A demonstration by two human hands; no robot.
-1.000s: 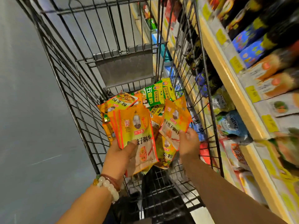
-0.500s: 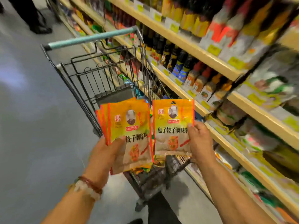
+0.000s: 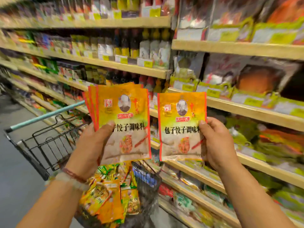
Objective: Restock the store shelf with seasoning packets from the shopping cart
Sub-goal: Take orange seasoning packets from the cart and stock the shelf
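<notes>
My left hand grips a fanned stack of orange-yellow seasoning packets, thumb across the front one. A single packet of the same kind is pinched at its right edge by my right hand. Both are held upright at chest height in front of the store shelf. Below my hands stands the wire shopping cart, with more yellow, orange and green packets heaped inside.
Wooden shelves run along the right and back, crowded with dark sauce bottles, boxes and bagged goods behind yellow price tags. A teal cart handle points left. Grey aisle floor lies to the left.
Both hands lifted the packets out of the cart and up in front of the shelves. My view swung from the cart basket toward the shelving.
</notes>
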